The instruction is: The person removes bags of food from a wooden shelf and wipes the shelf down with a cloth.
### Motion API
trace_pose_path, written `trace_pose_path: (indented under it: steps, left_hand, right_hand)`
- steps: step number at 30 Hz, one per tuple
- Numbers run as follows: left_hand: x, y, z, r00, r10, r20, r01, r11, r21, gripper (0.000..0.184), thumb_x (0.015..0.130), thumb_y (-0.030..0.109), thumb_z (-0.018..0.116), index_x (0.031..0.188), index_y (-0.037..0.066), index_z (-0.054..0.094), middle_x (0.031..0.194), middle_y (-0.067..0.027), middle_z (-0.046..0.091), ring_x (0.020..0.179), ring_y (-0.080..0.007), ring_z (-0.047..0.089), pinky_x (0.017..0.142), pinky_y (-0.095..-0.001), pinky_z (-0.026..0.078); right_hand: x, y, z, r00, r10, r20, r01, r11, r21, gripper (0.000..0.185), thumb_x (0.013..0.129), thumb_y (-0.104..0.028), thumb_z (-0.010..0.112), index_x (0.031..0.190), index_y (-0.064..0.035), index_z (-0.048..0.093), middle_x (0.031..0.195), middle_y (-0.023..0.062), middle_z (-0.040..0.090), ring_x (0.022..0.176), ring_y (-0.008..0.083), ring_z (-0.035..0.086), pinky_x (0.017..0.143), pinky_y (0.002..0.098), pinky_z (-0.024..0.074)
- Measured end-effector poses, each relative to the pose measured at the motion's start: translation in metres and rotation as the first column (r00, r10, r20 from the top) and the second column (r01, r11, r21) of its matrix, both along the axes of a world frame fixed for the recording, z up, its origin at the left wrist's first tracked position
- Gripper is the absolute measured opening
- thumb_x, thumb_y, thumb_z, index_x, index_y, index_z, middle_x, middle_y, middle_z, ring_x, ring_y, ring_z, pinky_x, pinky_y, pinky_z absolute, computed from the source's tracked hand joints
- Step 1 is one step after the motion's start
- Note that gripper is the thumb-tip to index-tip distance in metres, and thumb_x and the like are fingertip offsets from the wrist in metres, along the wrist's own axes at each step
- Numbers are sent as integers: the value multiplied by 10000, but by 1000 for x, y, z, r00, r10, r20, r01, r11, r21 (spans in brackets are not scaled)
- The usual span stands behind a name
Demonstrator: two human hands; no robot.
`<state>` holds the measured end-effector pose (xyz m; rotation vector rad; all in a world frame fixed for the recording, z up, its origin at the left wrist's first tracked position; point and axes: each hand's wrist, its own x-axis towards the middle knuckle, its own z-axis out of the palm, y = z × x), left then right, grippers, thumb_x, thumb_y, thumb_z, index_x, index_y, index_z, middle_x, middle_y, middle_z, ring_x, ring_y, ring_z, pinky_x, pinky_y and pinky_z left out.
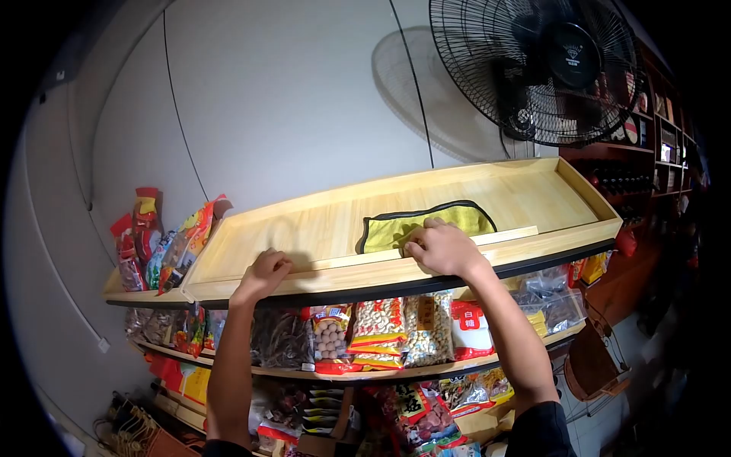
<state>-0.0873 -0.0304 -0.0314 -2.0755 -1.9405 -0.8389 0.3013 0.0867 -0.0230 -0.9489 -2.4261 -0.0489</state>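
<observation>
A long, narrow wooden strip (506, 235) lies along the inside of the front edge of a shallow wooden tray shelf (320, 212). My left hand (264, 276) is closed at the strip's left end, its fingertips curled over the front rim. Further right, my right hand (444, 248) is closed on the strip, knuckles up, with its fingers hiding part of it. Just behind that hand a yellow-green cloth with black edging (464, 217) lies on the tray floor, partly covered by the fingers.
Bagged snacks (141, 236) stand at the tray's left end. A lower shelf holds bags of nuts (378, 324) and a red-and-white bag (472, 329). A black fan (571, 57) hangs at upper right. A brown basket (594, 369) stands at lower right.
</observation>
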Motion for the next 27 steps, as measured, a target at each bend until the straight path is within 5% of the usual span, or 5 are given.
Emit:
trace_pose_path:
  steps: [3, 11, 21, 23, 27]
  left_hand:
    - [3, -1, 0, 997, -64, 39, 63, 998, 21, 213, 896, 208, 592, 904, 9, 670, 857, -150, 593, 842, -304, 587, 765, -374, 469]
    - [-4, 7, 0, 996, 52, -79, -63, 987, -145, 341, 925, 316, 514, 1005, 51, 713, 1006, -146, 654, 1006, -334, 606, 855, -379, 470]
    - [-6, 6, -5, 999, 1, -44, 3, 997, 75, 342, 894, 349, 575, 830, 49, 725, 851, -144, 637, 891, -336, 598, 816, -419, 470]
    - [-4, 4, 6, 975, 108, -192, -138, 979, -149, 340, 892, 357, 565, 829, 69, 733, 893, -137, 643, 936, -313, 597, 833, -394, 469]
    - [-2, -5, 0, 980, 40, -196, -48, 998, -32, 372, 914, 390, 473, 982, 134, 734, 1049, -119, 649, 1091, -253, 549, 1013, -392, 321]
  right_hand:
    - [0, 4, -7, 998, 38, -48, -36, 998, 44, 410, 949, -394, 440, 1057, -95, 698, 1141, 180, 636, 1117, 336, 580, 975, 462, 457]
    - [5, -8, 6, 999, -34, 4, 34, 983, -181, 480, 959, -400, 387, 1007, -51, 713, 1077, 209, 681, 1036, 381, 631, 933, 459, 487]
    - [-3, -6, 1, 997, -59, -59, 53, 994, -97, 382, 920, -362, 481, 1022, -63, 696, 1005, 201, 684, 970, 377, 633, 878, 472, 487]
    - [-4, 4, -7, 991, 13, -135, -5, 998, 64, 338, 899, -333, 528, 979, -46, 687, 947, 198, 666, 926, 373, 626, 849, 467, 491]
    - [-6, -14, 4, 991, -63, -121, 67, 997, 31, 325, 894, -323, 552, 969, -39, 694, 952, 185, 662, 925, 371, 634, 836, 453, 498]
